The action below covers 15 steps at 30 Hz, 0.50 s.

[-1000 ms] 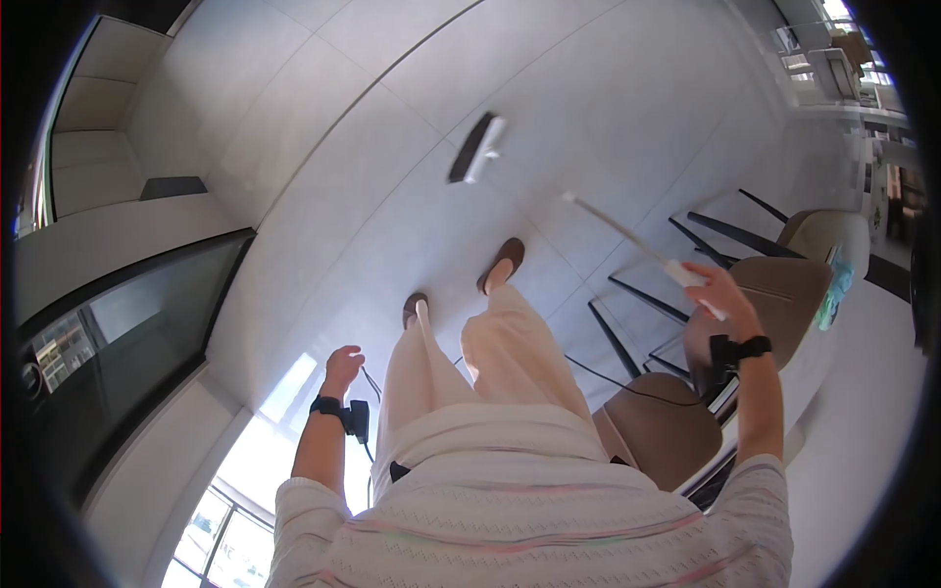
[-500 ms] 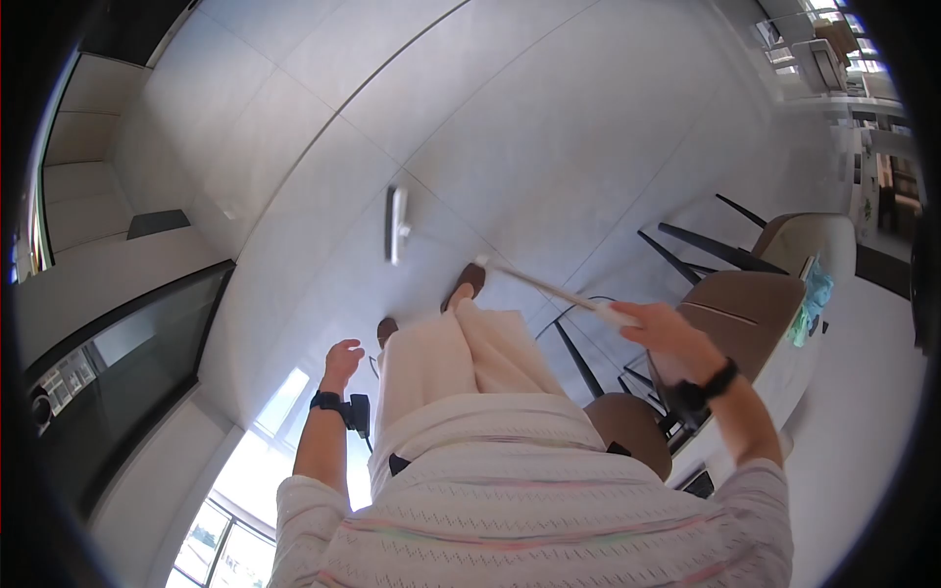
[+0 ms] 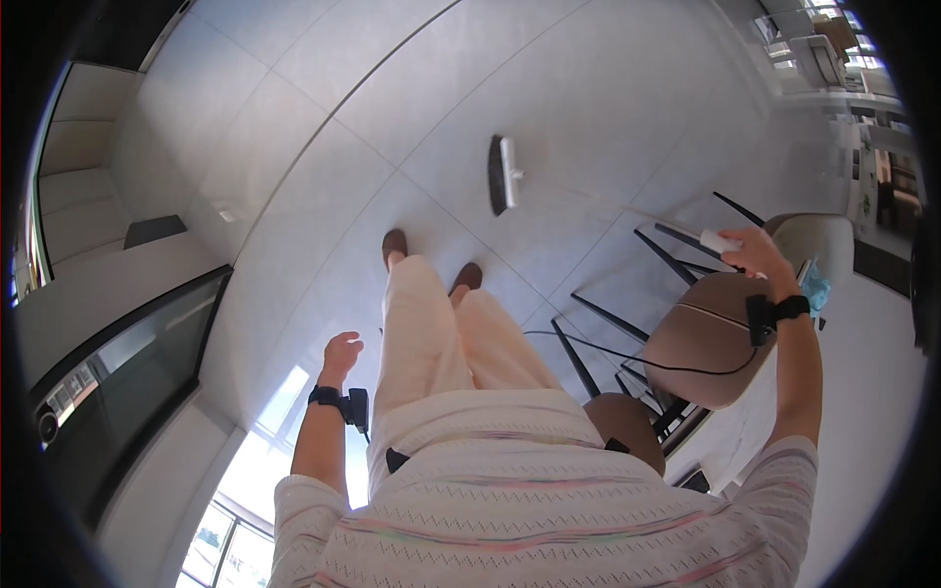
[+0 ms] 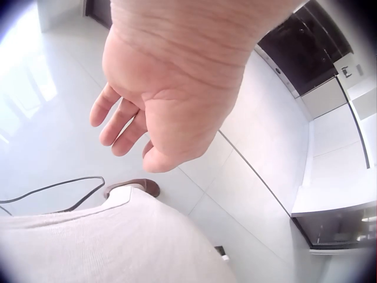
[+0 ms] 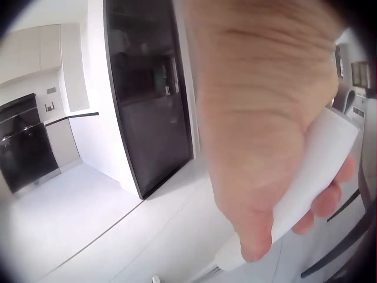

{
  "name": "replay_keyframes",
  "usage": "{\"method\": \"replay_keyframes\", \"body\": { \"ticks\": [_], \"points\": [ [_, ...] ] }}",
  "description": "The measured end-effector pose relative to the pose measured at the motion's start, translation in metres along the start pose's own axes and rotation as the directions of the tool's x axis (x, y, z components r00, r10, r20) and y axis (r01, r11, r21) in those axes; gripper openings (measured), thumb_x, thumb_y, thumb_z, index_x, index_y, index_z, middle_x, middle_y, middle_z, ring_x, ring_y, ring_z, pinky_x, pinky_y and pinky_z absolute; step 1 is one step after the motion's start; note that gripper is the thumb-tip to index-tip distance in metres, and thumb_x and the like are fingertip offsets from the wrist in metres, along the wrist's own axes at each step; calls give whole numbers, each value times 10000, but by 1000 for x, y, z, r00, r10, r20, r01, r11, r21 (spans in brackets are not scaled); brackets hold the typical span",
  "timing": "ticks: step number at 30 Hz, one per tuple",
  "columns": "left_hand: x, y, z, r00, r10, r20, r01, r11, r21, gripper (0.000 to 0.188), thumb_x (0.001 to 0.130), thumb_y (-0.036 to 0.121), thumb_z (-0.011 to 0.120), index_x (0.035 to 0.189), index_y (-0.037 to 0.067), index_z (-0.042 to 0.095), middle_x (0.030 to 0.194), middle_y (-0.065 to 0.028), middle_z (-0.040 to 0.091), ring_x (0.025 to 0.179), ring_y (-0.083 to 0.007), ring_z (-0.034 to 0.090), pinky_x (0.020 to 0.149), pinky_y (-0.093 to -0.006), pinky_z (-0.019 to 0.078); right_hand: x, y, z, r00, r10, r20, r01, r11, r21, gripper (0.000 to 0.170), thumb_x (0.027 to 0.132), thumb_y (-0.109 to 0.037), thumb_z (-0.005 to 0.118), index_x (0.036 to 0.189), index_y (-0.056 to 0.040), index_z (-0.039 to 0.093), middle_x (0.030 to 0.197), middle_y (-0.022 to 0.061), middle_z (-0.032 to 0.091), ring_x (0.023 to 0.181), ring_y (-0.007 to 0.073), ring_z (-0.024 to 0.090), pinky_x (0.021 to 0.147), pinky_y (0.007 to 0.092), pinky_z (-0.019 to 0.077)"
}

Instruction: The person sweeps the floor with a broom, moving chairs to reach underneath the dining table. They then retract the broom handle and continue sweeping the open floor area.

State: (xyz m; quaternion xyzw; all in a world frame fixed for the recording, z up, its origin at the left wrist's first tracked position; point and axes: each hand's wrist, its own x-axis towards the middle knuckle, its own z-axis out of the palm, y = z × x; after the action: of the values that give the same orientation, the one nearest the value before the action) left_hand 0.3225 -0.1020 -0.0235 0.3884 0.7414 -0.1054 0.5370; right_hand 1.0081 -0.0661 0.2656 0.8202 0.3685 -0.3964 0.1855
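A broom (image 3: 508, 176) with dark bristles and a white head is down on the pale floor, ahead of the person's feet. Its thin pole runs right to a white grip, and my right hand (image 3: 760, 257) holds that grip beside the chairs. In the right wrist view, the thumb lies along the white grip (image 5: 312, 171) and the fingers (image 5: 327, 200) wrap behind it. My left hand (image 3: 340, 358) hangs by the left leg, holding nothing. Its fingers (image 4: 121, 121) are loosely bent in the left wrist view.
Brown chairs (image 3: 706, 343) with dark legs stand at the right, by a pale table with a light blue cloth (image 3: 816, 286). A black cable (image 3: 637, 355) hangs from the right wrist. A dark glass-fronted cabinet (image 3: 137, 363) is at the left.
The broom head swung left toward the feet, then back out to the right. My right hand moved inward, then outward with it. The person stepped, and the left foot is now further forward.
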Motion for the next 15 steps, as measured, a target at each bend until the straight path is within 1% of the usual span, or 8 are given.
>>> {"method": "replay_keyframes", "body": {
  "ticks": [2,4,6,7,10,12,13,15],
  "points": [
    [5,10,-6,1000,11,9,-12,1000,9,339,698,181,625,1021,78,624,949,-125,637,880,-223,599,794,-305,462,-1,-5,-17,993,12,-120,-20,998,-66,455,666,-164,609,1120,-132,589,594,46,549,387,131,479,370,254,406],
    [15,13,-13,1000,22,22,-22,1000,18,339,698,177,627,1023,78,623,950,-123,637,881,-224,599,795,-305,461,-12,-20,-25,990,-8,-140,-5,996,-89,447,678,-146,593,1122,-97,582,582,55,541,383,129,473,368,263,403],
    [29,20,-25,999,31,10,-32,997,72,342,699,177,620,1026,77,622,949,-121,638,881,-228,599,798,-308,460,-31,-37,-23,984,8,-175,-3,999,34,447,691,-122,576,1132,-49,562,568,70,532,379,122,467,365,269,397],
    [36,24,-32,999,36,17,-38,997,74,342,699,177,620,1026,77,622,949,-121,638,881,-228,599,798,-308,460,-44,-46,-21,988,-51,-144,56,998,33,447,716,-102,568,1153,-14,532,554,70,522,383,112,471,364,269,394],
    [55,36,-49,1000,10,18,-11,995,96,345,697,171,614,1029,76,621,942,-118,640,872,-233,602,797,-310,461,-77,-64,-8,990,11,-143,-7,1000,25,444,757,-86,570,1191,-28,498,542,53,519,387,100,475,360,257,392],
    [73,41,-62,998,64,29,-67,993,100,354,690,185,609,1028,79,623,945,-127,639,876,-238,604,802,-311,462,-78,-79,13,993,99,-57,-90,986,138,459,765,-107,569,1208,-33,476,530,54,510,393,95,475,359,257,397],
    [79,50,-71,998,63,23,-65,993,96,354,690,185,609,1028,79,623,945,-127,639,876,-238,604,802,-311,462,-68,-83,34,982,190,-14,-175,932,318,386,773,-124,564,1139,-17,505,526,53,501,385,107,478,355,262,395],
    [86,71,-90,993,105,49,-111,984,140,354,681,202,601,1012,77,630,950,-134,638,879,-242,606,803,-312,463,-40,-98,58,989,140,42,-146,956,256,347,773,-130,558,1098,-18,512,536,61,508,381,117,484,352,271,393]
  ]
}}
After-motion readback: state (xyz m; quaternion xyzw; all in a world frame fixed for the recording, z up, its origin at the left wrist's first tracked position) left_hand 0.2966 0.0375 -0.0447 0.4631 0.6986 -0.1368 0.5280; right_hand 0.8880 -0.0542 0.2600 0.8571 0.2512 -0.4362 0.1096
